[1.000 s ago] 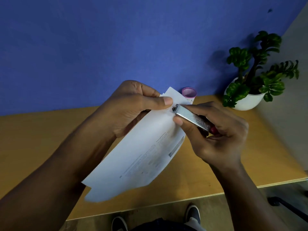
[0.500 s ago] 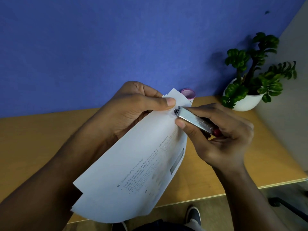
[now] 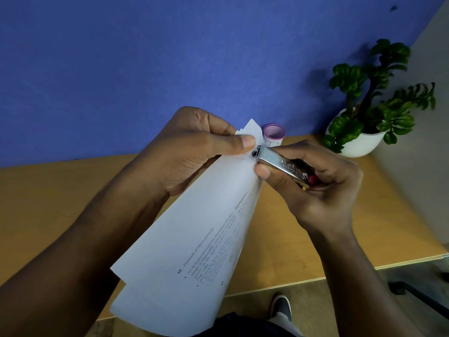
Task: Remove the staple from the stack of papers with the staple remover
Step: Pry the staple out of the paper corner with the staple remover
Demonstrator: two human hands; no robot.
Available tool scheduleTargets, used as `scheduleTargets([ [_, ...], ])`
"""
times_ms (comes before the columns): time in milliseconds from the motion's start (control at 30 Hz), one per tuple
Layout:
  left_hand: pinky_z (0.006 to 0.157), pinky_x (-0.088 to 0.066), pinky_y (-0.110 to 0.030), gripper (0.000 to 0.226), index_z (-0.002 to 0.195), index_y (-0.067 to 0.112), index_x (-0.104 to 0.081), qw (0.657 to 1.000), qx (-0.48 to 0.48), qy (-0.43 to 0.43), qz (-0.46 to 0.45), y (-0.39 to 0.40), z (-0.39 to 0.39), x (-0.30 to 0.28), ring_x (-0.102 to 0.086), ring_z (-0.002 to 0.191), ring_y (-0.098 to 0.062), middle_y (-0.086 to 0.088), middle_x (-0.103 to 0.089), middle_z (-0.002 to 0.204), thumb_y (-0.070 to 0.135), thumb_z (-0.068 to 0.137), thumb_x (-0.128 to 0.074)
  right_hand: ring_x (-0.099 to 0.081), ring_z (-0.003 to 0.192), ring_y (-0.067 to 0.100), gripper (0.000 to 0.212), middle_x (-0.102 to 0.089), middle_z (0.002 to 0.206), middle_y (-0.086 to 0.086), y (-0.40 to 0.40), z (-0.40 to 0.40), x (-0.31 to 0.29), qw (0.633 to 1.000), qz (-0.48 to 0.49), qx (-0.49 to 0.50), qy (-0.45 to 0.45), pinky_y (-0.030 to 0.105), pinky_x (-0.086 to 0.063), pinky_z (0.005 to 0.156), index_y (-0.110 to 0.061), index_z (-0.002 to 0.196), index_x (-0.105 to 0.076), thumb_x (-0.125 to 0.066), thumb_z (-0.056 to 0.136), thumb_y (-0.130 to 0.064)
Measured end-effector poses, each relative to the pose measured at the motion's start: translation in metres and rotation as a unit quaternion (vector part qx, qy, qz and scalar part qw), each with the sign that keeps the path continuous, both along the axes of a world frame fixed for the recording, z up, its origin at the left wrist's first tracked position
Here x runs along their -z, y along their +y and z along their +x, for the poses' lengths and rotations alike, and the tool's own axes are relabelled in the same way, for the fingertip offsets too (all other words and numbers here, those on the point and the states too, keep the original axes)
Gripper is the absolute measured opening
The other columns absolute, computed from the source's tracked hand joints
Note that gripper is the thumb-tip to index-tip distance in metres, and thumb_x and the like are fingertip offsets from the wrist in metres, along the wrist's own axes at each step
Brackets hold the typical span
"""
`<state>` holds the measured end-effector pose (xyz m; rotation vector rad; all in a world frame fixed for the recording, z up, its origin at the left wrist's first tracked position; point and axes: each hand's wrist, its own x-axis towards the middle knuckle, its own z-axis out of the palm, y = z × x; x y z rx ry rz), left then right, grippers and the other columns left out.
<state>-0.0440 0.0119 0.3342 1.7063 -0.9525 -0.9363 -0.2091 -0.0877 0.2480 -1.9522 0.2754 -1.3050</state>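
I hold the papers [image 3: 194, 229] up above the desk [image 3: 60, 195], my left hand [image 3: 194, 152] pinching their top corner, thumb pressed flat on the front sheet. My right hand [image 3: 313, 181] grips the staple remover [image 3: 279, 164], fingers curled round its metal body, its tip touching the paper just beside my left thumb. I cannot make out the staple itself. Behind the hands, a pink cup [image 3: 274, 133] stands by the blue wall [image 3: 145, 69], and a potted plant [image 3: 369, 110] sits at the desk's far right.

Head view; close, downward, desk-facing
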Motion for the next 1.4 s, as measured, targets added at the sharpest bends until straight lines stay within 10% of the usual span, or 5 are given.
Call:
scheduleTargets([
  [533, 0.061, -0.055, -0.031, 0.037, 0.081, -0.004, -0.074, 0.998, 0.007, 0.069, -0.009, 0.003, 0.001, -0.002, -0.067, 0.065, -0.03, -0.028, -0.073, 0.089, 0.031, 0.068, -0.075, -0.069, 0.07, 0.024, 0.018, -0.076, 0.087, 0.004, -0.001, -0.002, -0.002, 1.0, 0.018, 0.0, -0.007, 0.032, -0.052, 0.064, -0.01, 0.1, -0.075, -0.084, 0.085, -0.008],
  [1400, 0.061, -0.056, -0.037, 0.027, 0.08, 0.0, -0.077, 0.997, 0.024, -0.056, -0.042, 0.006, -0.001, -0.009, -0.071, 0.075, -0.044, -0.023, -0.075, 0.083, 0.026, 0.085, -0.074, -0.058, 0.091, -0.015, 0.022, -0.074, 0.099, -0.001, 0.001, -0.011, -0.003, 0.982, -0.165, 0.088, 0.01, 0.006, -0.043, 0.081, 0.004, 0.103, -0.079, -0.087, 0.083, -0.003],
])
